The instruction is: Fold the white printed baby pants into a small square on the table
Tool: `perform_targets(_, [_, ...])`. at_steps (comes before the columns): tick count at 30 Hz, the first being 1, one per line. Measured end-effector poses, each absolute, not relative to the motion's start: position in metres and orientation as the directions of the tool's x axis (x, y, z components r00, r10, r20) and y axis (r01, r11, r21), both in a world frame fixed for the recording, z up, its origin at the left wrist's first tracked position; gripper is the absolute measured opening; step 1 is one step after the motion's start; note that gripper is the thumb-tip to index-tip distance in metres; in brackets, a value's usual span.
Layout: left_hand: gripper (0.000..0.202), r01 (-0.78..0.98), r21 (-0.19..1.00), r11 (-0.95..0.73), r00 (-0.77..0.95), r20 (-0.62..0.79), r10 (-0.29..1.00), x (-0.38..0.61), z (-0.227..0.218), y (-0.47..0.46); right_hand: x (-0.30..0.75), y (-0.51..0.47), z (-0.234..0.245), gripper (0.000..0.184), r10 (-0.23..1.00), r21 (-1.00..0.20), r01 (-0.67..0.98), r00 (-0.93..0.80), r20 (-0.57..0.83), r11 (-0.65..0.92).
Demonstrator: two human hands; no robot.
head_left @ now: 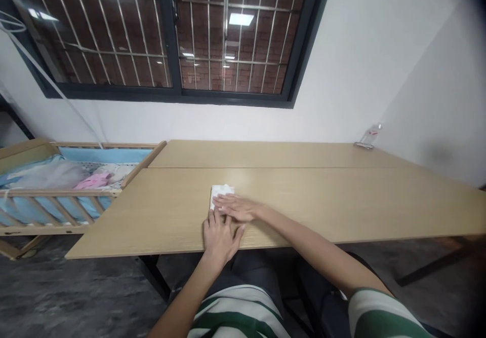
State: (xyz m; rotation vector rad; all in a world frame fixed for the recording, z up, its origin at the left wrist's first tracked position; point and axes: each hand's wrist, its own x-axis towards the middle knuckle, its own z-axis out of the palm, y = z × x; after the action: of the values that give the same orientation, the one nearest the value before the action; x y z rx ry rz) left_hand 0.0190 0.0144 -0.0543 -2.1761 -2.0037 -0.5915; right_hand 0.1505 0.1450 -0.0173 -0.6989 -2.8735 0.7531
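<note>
White sheet (220, 190): lies flat on the wooden tabletop, slightly left of the frame's centre and below mid-height; shows its upper part, with the lower part covered (too small here to tell paper from tissue).

Right hand (238, 208): reaches in from the lower right and lies palm down across the lower part of the sheet, with fingers stretched out toward the left, released rather than clenched; looks slightly blurred.

Left hand (221, 236): comes up from the bottom of the frame, palm down, just below the sheet; points its loosely spread fingers upward, with fingertips at the sheet's lower edge, close against the right hand; hard to tell whether pressing or merely resting.

Tabletop (322, 196): stretches across the middle of the frame, crossed by a thin seam near its far side.

Clear object (372, 134): stands at the tabletop's far right corner, right of centre in the frame, near the wall.

Crib (68, 193): fills the left edge at mid-height; holds blue padding and pink cloth (94, 180).

Barred window (235, 95): spans the top left and top centre, in a dark frame.

Striped shirt (235, 305): shows at bottom centre and lower right, in green and white.
</note>
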Motion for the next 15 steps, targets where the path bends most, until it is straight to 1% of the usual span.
perform_targets(4, [0.068,0.978,0.177,-0.112,0.040,0.368,0.929,0.019,-0.053,0.015,0.155,0.186,-0.025,0.064,0.503,-0.409,0.461,-0.864,-0.005,0.788])
perform_targets(8, [0.070,0.982,0.158,-0.105,0.042,0.356,0.933,0.018,-0.053,0.016,0.156,0.213,-0.032,0.071,0.526,-0.398,0.475,-0.850,0.022,0.785])
perform_targets(11, [0.070,0.983,0.149,-0.107,0.050,0.344,0.938,0.019,-0.052,0.015,0.157,0.218,-0.037,0.072,0.544,-0.445,0.467,-0.837,0.056,0.764])
perform_targets(15, [0.069,0.980,0.163,-0.116,0.055,0.341,0.938,0.018,-0.047,0.016,0.155,0.210,-0.043,0.076,0.610,-0.551,0.459,-0.783,0.121,0.697])
